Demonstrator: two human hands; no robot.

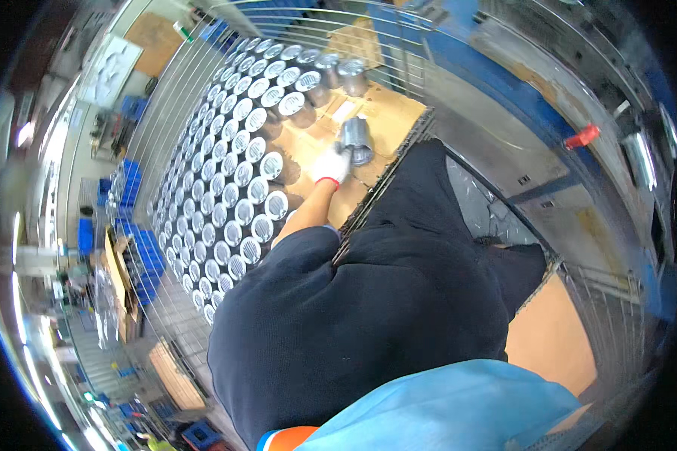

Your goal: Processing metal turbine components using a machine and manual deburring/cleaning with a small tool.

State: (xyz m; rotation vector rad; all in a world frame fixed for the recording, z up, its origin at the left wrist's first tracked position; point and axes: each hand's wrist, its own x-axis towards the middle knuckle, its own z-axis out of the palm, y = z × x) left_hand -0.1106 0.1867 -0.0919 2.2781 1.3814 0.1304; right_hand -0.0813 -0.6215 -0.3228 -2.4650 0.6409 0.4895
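My left hand (331, 164), in a white glove with a red cuff, reaches into a wire cage. Its fingers are at the near left side of a dark grey metal cylinder (356, 140) and appear closed on it; part of them is hidden. That cylinder is tilted over brown cardboard (391, 120), apart from the others. To its left, many similar cylinders with shiny round tops (257, 119) stand upright in close rows. No part of my right hand shows.
Wire mesh walls (174, 90) surround the cylinders, and the cage's near edge (384, 188) runs beside my body. A blue and grey machine (504, 113) with a red handle (582, 137) stands at right. Blue bins (144, 255) and flattened cardboard (120, 278) lie beyond the cage at left.
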